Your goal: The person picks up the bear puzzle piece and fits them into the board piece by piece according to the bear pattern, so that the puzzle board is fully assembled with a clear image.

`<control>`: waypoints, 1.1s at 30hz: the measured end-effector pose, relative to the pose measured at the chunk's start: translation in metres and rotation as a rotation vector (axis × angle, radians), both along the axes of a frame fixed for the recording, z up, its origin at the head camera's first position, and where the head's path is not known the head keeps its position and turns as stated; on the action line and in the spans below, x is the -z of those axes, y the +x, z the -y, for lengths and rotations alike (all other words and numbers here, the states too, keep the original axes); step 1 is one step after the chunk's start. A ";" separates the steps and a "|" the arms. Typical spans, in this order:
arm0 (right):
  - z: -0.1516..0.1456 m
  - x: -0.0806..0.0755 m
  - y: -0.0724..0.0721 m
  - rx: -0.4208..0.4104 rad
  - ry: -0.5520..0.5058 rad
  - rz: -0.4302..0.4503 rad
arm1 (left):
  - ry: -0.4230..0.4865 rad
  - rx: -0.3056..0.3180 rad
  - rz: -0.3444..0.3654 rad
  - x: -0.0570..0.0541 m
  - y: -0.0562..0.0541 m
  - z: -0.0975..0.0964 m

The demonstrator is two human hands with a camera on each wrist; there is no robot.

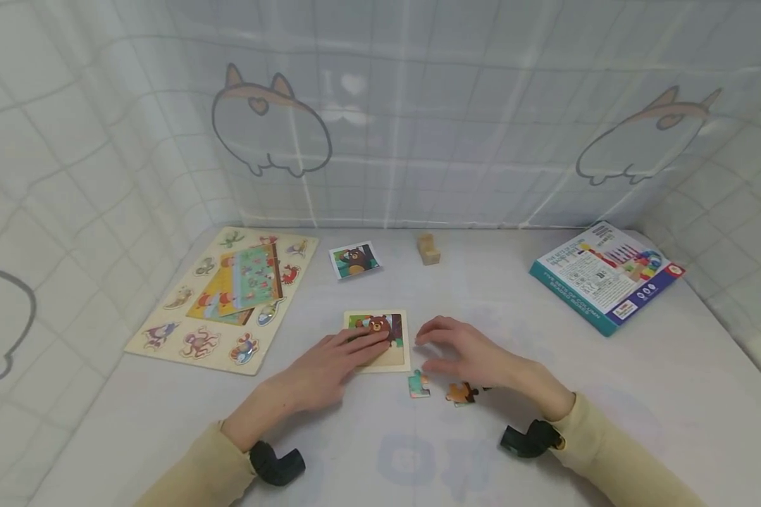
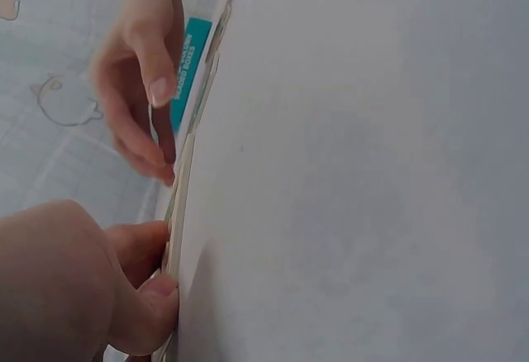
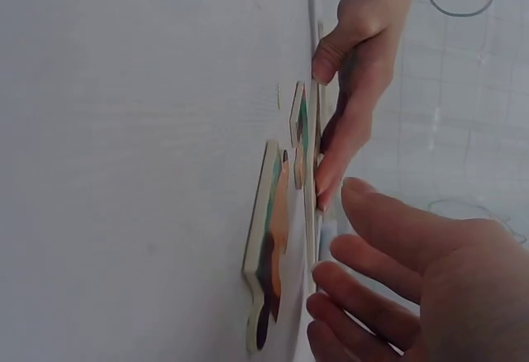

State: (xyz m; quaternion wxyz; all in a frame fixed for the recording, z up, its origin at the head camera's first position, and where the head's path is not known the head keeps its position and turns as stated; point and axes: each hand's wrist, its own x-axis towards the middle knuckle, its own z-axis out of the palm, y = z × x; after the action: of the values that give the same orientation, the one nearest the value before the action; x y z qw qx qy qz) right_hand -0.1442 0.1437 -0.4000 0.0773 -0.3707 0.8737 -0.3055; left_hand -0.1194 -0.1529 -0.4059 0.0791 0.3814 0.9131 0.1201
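A small wooden jigsaw tray [image 1: 390, 361] lies mid-table, with a bear picture in its upper part and bare wood below. My left hand [image 1: 330, 366] rests on it, fingers laid straight across the picture and covering part of it; the thumb [image 2: 157, 296] touches the tray's near side. Just right of the tray hovers my right hand [image 1: 469, 348], fingers loosely bent with nothing between them. Below that hand are a teal jigsaw piece [image 1: 417, 384] and an orange-brown one [image 1: 461, 393]. Another dark piece [image 1: 487, 388] is mostly hidden under the right wrist.
Behind the tray are a bear picture card [image 1: 354, 260] and a small wooden block [image 1: 428, 248]. A sea-animal board [image 1: 171, 320] with colourful cards [image 1: 254, 274] on top occupies the left. At the back right sits a teal-edged box [image 1: 609, 278]. A patterned curtain [image 1: 418, 141] closes off the back.
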 end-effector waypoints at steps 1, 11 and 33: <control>-0.001 0.000 0.001 0.001 -0.002 0.008 | 0.003 -0.002 0.000 0.000 -0.001 0.000; -0.005 -0.002 0.010 -0.018 -0.014 0.073 | 0.012 -0.006 -0.014 0.000 -0.002 -0.001; -0.004 0.005 0.013 -0.081 0.011 0.059 | -0.024 0.011 -0.037 -0.001 0.001 -0.005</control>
State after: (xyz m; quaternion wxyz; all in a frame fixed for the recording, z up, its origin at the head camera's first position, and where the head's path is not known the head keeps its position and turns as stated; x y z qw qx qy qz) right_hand -0.1314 0.1478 -0.4048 0.1173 -0.3963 0.8568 -0.3082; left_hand -0.1181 -0.1481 -0.4052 0.0672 0.3878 0.9137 0.1017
